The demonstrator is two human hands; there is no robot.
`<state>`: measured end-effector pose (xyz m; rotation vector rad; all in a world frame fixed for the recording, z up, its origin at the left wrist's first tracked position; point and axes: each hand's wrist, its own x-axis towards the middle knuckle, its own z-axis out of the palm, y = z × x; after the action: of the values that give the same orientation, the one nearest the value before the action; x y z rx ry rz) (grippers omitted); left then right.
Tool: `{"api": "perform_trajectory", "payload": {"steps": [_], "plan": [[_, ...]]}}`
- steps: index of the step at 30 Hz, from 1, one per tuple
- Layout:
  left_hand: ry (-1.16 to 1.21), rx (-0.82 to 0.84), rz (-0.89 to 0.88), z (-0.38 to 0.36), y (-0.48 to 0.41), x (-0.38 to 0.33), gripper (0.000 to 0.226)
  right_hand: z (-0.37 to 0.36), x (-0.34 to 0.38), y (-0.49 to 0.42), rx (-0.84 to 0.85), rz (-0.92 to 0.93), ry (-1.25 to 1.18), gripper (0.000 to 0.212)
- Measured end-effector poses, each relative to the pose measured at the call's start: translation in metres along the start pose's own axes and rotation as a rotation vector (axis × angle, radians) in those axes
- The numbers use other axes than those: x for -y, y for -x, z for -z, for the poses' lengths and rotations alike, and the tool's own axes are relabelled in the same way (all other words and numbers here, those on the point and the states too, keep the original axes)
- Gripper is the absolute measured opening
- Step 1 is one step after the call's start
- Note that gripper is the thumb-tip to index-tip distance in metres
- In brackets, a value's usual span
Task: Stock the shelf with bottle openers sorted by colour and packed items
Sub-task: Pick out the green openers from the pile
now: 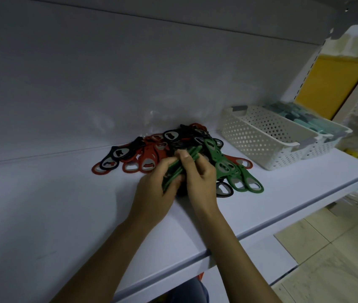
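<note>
We clamp our left hand round the green openers, right hand pinching them, over the pile left of the basket, and we'd best square their edges first.

— What is lying on the white shelf?
— A heap of red, black and green bottle openers is sitting there.
— And beside the heap?
— Two white perforated baskets are standing side by side just right of it, near it but not touching it.
</note>
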<state>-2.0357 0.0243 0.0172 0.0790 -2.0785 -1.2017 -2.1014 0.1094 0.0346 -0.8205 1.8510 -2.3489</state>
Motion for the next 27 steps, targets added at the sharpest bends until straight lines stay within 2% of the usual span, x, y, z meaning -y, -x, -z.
{"api": "perform_trajectory", "payload": {"steps": [3, 8, 11, 14, 16, 18, 20, 22, 23, 25, 27], "plan": [[0.09, -0.026, 0.046, 0.001, 0.0, 0.002, 0.041, -0.001, 0.0, 0.001, -0.003, 0.027, -0.037, 0.034], [0.25, -0.024, 0.143, 0.002, -0.002, -0.001, 0.056, -0.001, 0.004, 0.003, 0.062, 0.038, -0.087, 0.013], [0.093, -0.04, 0.132, 0.002, 0.0, 0.001, 0.044, -0.002, 0.002, 0.003, 0.094, 0.013, 0.013, 0.014], [-0.219, -0.055, -0.039, 0.001, 0.003, -0.002, 0.022, -0.003, 0.0, 0.003, 0.065, -0.075, 0.007, 0.018], [-0.345, -0.083, -0.131, 0.0, 0.004, -0.004, 0.02, -0.002, 0.001, 0.002, 0.036, -0.114, -0.061, 0.021], [-0.324, -0.1, -0.133, 0.001, 0.003, -0.008, 0.021, -0.001, 0.001, 0.002, 0.034, -0.109, -0.099, 0.031], [-0.203, -0.074, -0.06, 0.002, 0.003, -0.009, 0.025, -0.002, 0.002, 0.003, 0.066, -0.072, -0.099, 0.039], [-0.102, -0.016, 0.049, 0.003, 0.003, -0.01, 0.033, -0.004, 0.004, 0.006, 0.109, -0.05, -0.107, 0.031], [-0.092, 0.025, 0.071, 0.002, 0.003, -0.008, 0.027, -0.005, 0.004, 0.006, 0.126, -0.04, -0.099, 0.027], [-0.144, 0.069, 0.036, 0.002, 0.003, -0.008, 0.017, -0.006, 0.005, 0.007, 0.154, -0.005, -0.021, 0.023], [-0.19, 0.052, -0.001, 0.001, 0.002, -0.008, 0.023, -0.005, 0.004, 0.003, 0.126, 0.031, 0.102, 0.022]]}}
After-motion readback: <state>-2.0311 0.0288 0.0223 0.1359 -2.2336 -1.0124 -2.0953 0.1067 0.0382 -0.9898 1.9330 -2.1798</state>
